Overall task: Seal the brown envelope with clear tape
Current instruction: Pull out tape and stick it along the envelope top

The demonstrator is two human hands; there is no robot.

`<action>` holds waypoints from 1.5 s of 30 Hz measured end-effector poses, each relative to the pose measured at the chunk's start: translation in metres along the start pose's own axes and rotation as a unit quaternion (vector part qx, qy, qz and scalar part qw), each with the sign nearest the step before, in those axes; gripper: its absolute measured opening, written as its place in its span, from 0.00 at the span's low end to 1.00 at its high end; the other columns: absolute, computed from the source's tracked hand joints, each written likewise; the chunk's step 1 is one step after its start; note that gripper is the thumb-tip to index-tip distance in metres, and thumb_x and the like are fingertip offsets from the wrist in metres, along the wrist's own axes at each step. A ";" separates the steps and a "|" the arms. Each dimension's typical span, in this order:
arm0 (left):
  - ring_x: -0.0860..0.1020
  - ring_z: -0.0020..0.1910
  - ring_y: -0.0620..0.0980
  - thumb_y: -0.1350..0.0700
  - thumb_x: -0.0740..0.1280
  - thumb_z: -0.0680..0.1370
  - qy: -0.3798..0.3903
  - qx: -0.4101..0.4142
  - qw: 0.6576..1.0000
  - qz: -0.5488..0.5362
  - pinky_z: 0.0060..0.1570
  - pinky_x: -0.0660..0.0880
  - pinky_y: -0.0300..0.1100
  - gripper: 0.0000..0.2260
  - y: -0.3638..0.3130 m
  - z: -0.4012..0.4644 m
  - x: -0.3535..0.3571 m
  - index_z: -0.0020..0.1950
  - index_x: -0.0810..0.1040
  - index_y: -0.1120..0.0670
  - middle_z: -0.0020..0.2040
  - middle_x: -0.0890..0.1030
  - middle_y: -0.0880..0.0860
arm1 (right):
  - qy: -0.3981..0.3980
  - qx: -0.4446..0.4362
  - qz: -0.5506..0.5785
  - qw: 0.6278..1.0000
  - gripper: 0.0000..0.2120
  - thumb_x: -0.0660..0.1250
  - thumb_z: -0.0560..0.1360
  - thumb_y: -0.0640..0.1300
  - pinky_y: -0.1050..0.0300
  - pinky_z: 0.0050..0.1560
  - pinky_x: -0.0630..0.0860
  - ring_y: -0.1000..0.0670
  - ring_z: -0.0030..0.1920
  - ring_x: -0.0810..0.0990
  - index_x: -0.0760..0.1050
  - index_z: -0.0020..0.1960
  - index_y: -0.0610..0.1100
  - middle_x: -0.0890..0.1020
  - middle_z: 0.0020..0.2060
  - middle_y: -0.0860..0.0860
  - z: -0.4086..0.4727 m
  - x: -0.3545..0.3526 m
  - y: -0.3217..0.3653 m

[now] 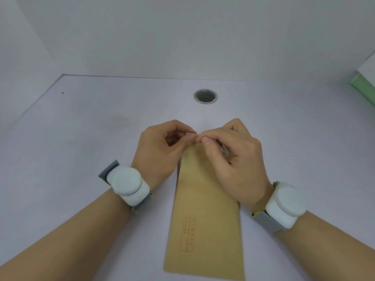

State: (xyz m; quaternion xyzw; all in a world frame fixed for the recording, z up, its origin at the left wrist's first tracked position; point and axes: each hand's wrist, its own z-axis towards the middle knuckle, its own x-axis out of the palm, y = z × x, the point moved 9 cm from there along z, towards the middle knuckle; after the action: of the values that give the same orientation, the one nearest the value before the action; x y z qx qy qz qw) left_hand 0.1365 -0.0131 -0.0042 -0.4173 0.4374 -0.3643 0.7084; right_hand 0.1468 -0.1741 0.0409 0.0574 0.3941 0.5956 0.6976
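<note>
**Two hands at the top of one envelope**

I have one brown envelope lying flat on the white tabletop, its long side running away from me and its near end toward my body. A small red printed box sits on its lower left part. I count one envelope only.

My two hands meet over its far end. My left hand curls with thumb and forefinger pinched together right at the top edge of the envelope; its grip is clenched on something very small and see-through, and I cannot tell for sure what it is. My right hand rests partly on the envelope's upper right area, thumb and forefinger pinched just beside the left fingertips, the two pinches nearly touching. Under my right fingers there is a glossy clear piece that looks like the clear tape, held in that grip, though its outline is hard to make out.

I wear two white round wrist devices, one on each wrist: the left one and the right one, each on a grey strap.

Beyond my hands, one round metal-rimmed hole sits in the tabletop, well apart from the envelope. A green edge shows at far right.
</note>
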 end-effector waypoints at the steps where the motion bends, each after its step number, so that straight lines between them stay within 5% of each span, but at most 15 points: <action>1: 0.85 0.40 0.44 0.59 0.74 0.78 -0.001 -0.003 1.000 -0.004 0.46 0.80 0.34 0.04 0.001 0.001 0.000 0.46 0.85 0.51 0.40 0.87 0.50 | -0.005 -0.001 -0.006 1.000 0.07 0.68 0.79 0.37 0.61 0.45 0.71 0.48 0.41 0.73 0.85 0.46 0.43 0.83 0.40 0.59 0.000 -0.002 0.000; 6: 0.85 0.41 0.44 0.60 0.73 0.79 -0.022 -0.012 0.999 -0.038 0.45 0.79 0.35 0.05 0.008 0.003 -0.001 0.45 0.85 0.51 0.41 0.88 0.50 | -0.024 0.004 -0.028 0.999 0.08 0.67 0.78 0.39 0.61 0.42 0.69 0.47 0.40 0.72 0.83 0.42 0.42 0.82 0.33 0.52 -0.002 -0.003 -0.001; 18: 0.86 0.43 0.46 0.67 0.68 0.81 0.042 -0.065 0.982 -0.174 0.48 0.80 0.36 0.08 0.011 0.000 0.012 0.53 0.85 0.58 0.44 0.89 0.52 | -0.025 0.096 -0.031 0.995 0.07 0.68 0.77 0.41 0.61 0.41 0.70 0.48 0.41 0.75 0.82 0.41 0.45 0.77 0.32 0.58 -0.002 -0.005 -0.022; 25: 0.86 0.44 0.51 0.64 0.70 0.81 0.026 -0.041 0.992 -0.114 0.52 0.82 0.45 0.07 0.009 -0.001 0.011 0.54 0.84 0.54 0.44 0.89 0.55 | -0.034 0.068 -0.046 0.996 0.08 0.68 0.77 0.42 0.52 0.46 0.73 0.49 0.44 0.76 0.83 0.41 0.44 0.77 0.34 0.59 -0.001 -0.007 -0.016; 28: 0.86 0.42 0.48 0.64 0.72 0.79 0.003 -0.026 0.994 -0.104 0.50 0.82 0.40 0.05 0.005 -0.002 0.007 0.50 0.84 0.55 0.41 0.89 0.51 | -0.040 0.066 -0.049 0.996 0.09 0.66 0.77 0.43 0.47 0.53 0.74 0.53 0.50 0.77 0.83 0.42 0.44 0.76 0.38 0.62 -0.001 -0.007 -0.016; 34: 0.84 0.40 0.45 0.62 0.74 0.78 -0.027 0.002 0.999 -0.037 0.45 0.83 0.46 0.07 0.001 -0.004 0.003 0.47 0.86 0.50 0.41 0.87 0.47 | -0.007 0.076 -0.059 0.995 0.08 0.67 0.77 0.43 0.49 0.58 0.73 0.55 0.47 0.79 0.81 0.41 0.46 0.84 0.38 0.55 -0.001 0.000 -0.021; 39: 0.86 0.42 0.44 0.61 0.75 0.77 -0.059 0.022 0.998 0.005 0.48 0.81 0.37 0.10 -0.004 -0.006 -0.002 0.46 0.86 0.44 0.43 0.87 0.44 | 0.032 0.098 -0.075 0.992 0.08 0.68 0.76 0.45 0.52 0.56 0.68 0.54 0.45 0.76 0.82 0.39 0.49 0.82 0.34 0.54 -0.002 0.009 -0.025; 45: 0.87 0.45 0.47 0.64 0.73 0.79 -0.006 -0.024 0.998 -0.057 0.50 0.82 0.38 0.08 0.002 -0.004 0.005 0.49 0.87 0.51 0.44 0.89 0.50 | 0.056 0.130 -0.067 0.988 0.09 0.67 0.77 0.46 0.53 0.57 0.67 0.53 0.45 0.75 0.81 0.39 0.51 0.80 0.32 0.57 -0.003 0.012 -0.030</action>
State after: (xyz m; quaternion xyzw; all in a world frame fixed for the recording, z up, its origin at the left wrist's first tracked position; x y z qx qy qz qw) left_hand 0.1350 -0.0172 -0.0089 -0.4605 0.4176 -0.3910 0.6787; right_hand 0.1684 -0.1730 0.0165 0.0872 0.5097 0.4939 0.6990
